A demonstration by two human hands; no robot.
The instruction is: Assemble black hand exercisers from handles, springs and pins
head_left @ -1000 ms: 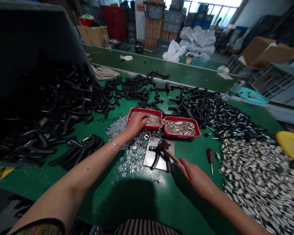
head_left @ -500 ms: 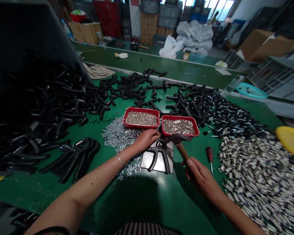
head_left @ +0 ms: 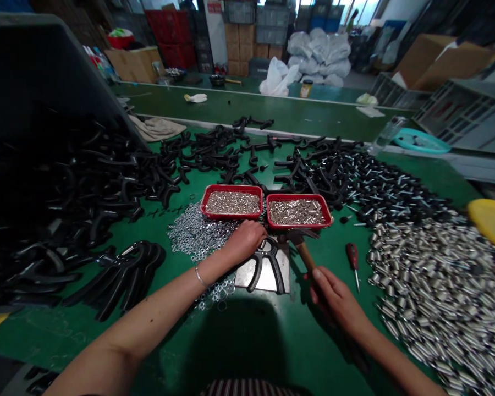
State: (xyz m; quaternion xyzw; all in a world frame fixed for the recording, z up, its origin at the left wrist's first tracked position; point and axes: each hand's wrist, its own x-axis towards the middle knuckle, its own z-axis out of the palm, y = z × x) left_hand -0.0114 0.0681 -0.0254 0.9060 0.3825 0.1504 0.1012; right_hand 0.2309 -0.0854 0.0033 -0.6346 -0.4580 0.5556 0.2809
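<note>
1. The black clamp (head_left: 276, 267) is lying on a metal plate (head_left: 265, 279), legs pointing toward the person.
2. The left hand (head_left: 246, 238), over the left red tray (head_left: 232, 216) a second ago, is now working at the clamp's upper end; the work is apparently centring there.
3. Its fingers are curling in (whether they are pinching a small part, one cannot tell).
4. The right hand (head_left: 334, 291) is clasping a hammer (head_left: 306, 256) by the handle, head just right of the clamp.

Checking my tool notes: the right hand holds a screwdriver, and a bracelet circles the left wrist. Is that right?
Not quite: the head view shows the right hand holding a hammer; the screwdriver lies on the table. The bracelet does circle the left wrist.
</note>
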